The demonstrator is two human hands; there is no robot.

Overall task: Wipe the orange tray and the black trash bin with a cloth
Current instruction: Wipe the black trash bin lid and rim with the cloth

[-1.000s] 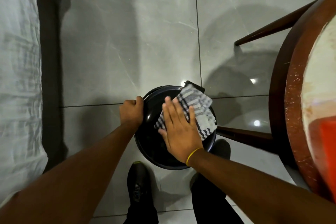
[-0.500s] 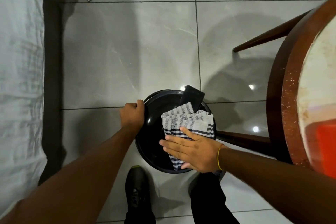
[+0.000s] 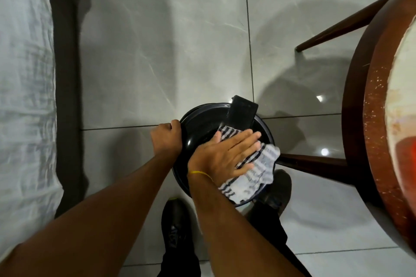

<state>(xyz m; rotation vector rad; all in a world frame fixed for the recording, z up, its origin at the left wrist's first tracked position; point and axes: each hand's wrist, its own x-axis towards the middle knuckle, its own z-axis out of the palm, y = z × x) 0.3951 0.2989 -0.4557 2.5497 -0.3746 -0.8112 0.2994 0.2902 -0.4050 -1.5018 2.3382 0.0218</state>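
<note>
two bare hands are on the black trash bin (image 3: 193, 141), which stands upright on the grey tiled floor (image 3: 157, 51) just ahead of the person's dark shoes (image 3: 174, 227), seen from straight above so its round top faces the camera. the left hand (image 3: 167, 138) is curled shut over the bin's rim at about nine o'clock, fingers wrapped around the edge. the right hand (image 3: 225, 157) lies flat and spread, fingers together and stretched toward two o'clock, palm pressing the cloth (image 3: 258, 168) down onto the bin's top; it does not pinch the cloth, only bears on it. the cloth is white with dark stripes, crumpled, its long axis running from roughly eleven o'clock to five o'clock across the right half of the top, with its lower end hanging over the rim at about four to five o'clock. a flat black flap (image 3: 243, 112) stands tilted up at the bin's one o'clock edge, and the cloth's upper end touches its base. a thin yellow band (image 3: 201, 173) circles the right wrist. the orange tray (image 3: 407, 150) shows only as a sliver at three o'clock, on the round wooden worktop (image 3: 378, 141), well apart from the bin. a bed (image 3: 24, 74) with a pale sheet fills the nine o'clock side.
</note>
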